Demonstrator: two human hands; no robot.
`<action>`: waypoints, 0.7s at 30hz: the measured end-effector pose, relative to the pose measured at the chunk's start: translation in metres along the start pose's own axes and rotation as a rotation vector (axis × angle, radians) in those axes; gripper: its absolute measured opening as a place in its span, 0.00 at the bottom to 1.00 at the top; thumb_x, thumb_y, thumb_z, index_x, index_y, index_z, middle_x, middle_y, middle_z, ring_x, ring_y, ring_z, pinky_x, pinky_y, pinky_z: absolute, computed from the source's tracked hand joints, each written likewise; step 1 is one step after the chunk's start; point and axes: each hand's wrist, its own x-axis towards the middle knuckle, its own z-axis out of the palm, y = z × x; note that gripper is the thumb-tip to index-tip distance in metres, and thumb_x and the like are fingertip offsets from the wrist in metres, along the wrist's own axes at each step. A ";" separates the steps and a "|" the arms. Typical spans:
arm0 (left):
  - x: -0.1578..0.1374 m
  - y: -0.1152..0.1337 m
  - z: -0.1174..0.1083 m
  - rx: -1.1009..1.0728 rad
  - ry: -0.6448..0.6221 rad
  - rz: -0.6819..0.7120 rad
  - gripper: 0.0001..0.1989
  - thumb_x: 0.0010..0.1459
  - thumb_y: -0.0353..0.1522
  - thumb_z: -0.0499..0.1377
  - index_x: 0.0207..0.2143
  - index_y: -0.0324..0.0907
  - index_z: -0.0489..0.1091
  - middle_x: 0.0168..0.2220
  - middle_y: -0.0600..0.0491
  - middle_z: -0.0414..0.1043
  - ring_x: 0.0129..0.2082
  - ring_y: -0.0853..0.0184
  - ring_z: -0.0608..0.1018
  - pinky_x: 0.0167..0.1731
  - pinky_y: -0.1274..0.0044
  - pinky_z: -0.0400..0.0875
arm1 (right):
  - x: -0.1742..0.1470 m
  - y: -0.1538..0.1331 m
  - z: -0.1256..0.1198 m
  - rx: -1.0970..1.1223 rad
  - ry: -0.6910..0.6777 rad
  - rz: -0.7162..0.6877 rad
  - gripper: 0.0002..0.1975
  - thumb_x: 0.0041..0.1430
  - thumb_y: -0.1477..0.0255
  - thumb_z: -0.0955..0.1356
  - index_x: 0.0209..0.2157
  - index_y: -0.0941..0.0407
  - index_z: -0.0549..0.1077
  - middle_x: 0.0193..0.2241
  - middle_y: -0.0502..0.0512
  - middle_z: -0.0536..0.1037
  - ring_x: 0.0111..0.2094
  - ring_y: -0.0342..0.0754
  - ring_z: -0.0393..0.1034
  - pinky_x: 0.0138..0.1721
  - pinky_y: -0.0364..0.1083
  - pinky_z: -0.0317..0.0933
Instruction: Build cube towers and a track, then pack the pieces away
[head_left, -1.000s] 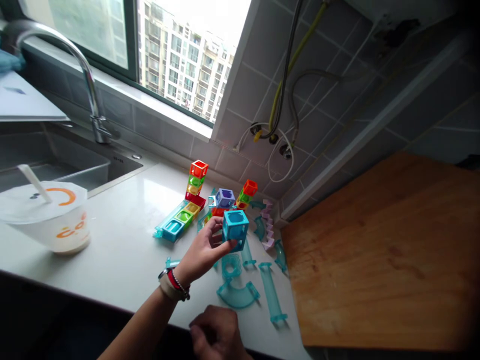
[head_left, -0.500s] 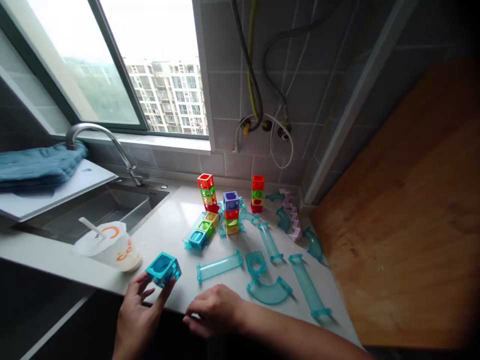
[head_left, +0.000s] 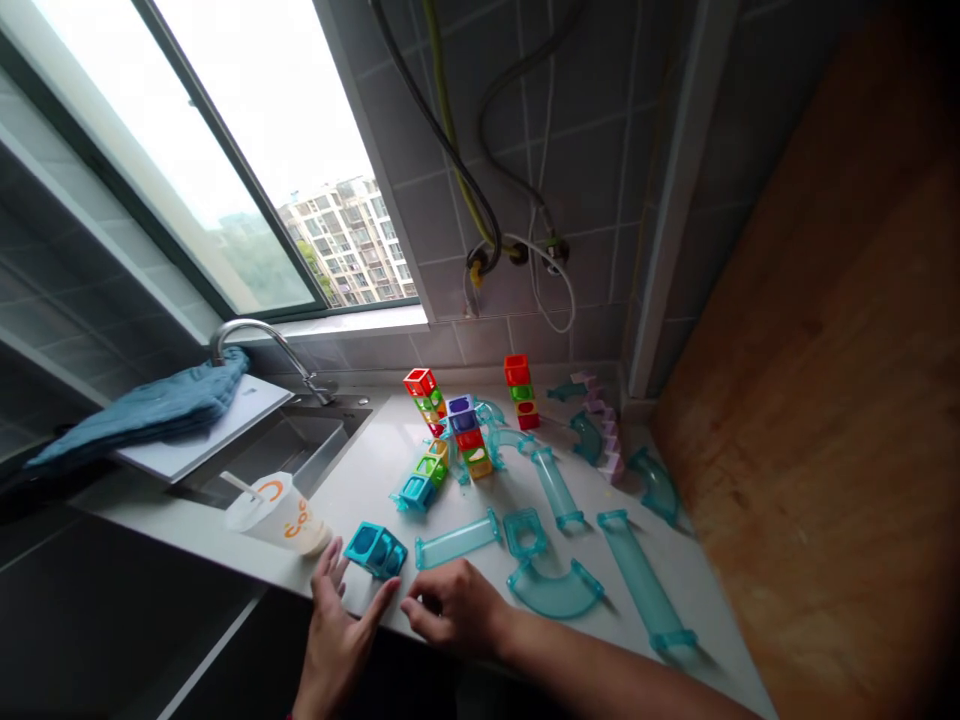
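A teal hollow cube block [head_left: 376, 550] rests on the counter near its front edge. My left hand [head_left: 341, 620] is just in front of it, thumb and fingers spread apart on either side, no longer gripping it. My right hand [head_left: 457, 605] lies at the counter edge to the right, fingers curled in, with no object visible in it. Behind stands a stack of cube blocks [head_left: 469, 437], purple on top. A red-topped stack [head_left: 426, 400] and another red-topped stack [head_left: 520, 390] stand farther back. A row of blocks [head_left: 420, 490] lies near the left stack.
Teal straight track pieces [head_left: 457, 540] and a curved track piece [head_left: 556, 590] lie on the counter, with a longer one [head_left: 646, 580] at right. A lidded cup with a straw [head_left: 279, 515] stands left, beside the sink [head_left: 247, 465]. A wooden panel [head_left: 810, 400] borders the right.
My left hand has set the teal cube down on the counter and opened its fingers from it. The camera view has tilted and shifted; my right hand stays curled by the edge.
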 end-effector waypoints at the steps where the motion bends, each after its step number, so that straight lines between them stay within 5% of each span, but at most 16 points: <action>1: -0.002 0.009 -0.007 -0.012 0.033 0.072 0.48 0.57 0.49 0.65 0.71 0.47 0.45 0.72 0.36 0.56 0.69 0.44 0.65 0.65 0.53 0.64 | 0.001 -0.001 -0.001 0.027 0.013 0.013 0.06 0.60 0.70 0.71 0.30 0.54 0.80 0.21 0.49 0.78 0.22 0.44 0.70 0.27 0.41 0.59; 5: 0.004 0.062 -0.037 0.017 0.023 0.282 0.32 0.65 0.45 0.61 0.68 0.51 0.58 0.70 0.44 0.60 0.68 0.51 0.68 0.66 0.58 0.65 | 0.002 -0.003 -0.004 0.107 0.081 0.037 0.06 0.60 0.71 0.71 0.30 0.55 0.80 0.19 0.48 0.76 0.20 0.43 0.67 0.26 0.41 0.58; 9: 0.050 0.101 -0.038 0.121 -0.241 0.318 0.30 0.69 0.47 0.55 0.68 0.46 0.58 0.64 0.42 0.72 0.62 0.54 0.75 0.61 0.62 0.71 | 0.002 -0.004 -0.006 0.119 0.168 0.001 0.08 0.61 0.71 0.70 0.29 0.55 0.79 0.19 0.47 0.75 0.21 0.43 0.67 0.26 0.41 0.58; 11: 0.079 0.101 -0.026 0.284 -0.379 0.266 0.30 0.72 0.49 0.46 0.65 0.40 0.64 0.62 0.40 0.73 0.62 0.54 0.75 0.61 0.63 0.70 | 0.002 -0.005 -0.008 0.107 0.201 -0.009 0.09 0.63 0.71 0.69 0.29 0.55 0.78 0.21 0.48 0.76 0.23 0.44 0.69 0.28 0.41 0.61; 15: 0.120 0.078 0.002 0.371 -0.447 0.239 0.35 0.72 0.51 0.40 0.56 0.35 0.75 0.59 0.35 0.76 0.63 0.49 0.74 0.65 0.61 0.64 | 0.014 -0.009 -0.016 0.068 0.251 -0.004 0.09 0.66 0.71 0.66 0.34 0.56 0.78 0.28 0.52 0.78 0.30 0.46 0.72 0.36 0.44 0.66; 21: 0.130 0.054 0.020 0.427 -0.499 0.248 0.41 0.71 0.54 0.35 0.50 0.36 0.79 0.54 0.36 0.79 0.60 0.48 0.77 0.61 0.61 0.67 | 0.064 0.003 -0.030 -0.306 0.191 0.127 0.15 0.66 0.74 0.65 0.52 0.56 0.75 0.52 0.62 0.76 0.55 0.55 0.68 0.57 0.52 0.64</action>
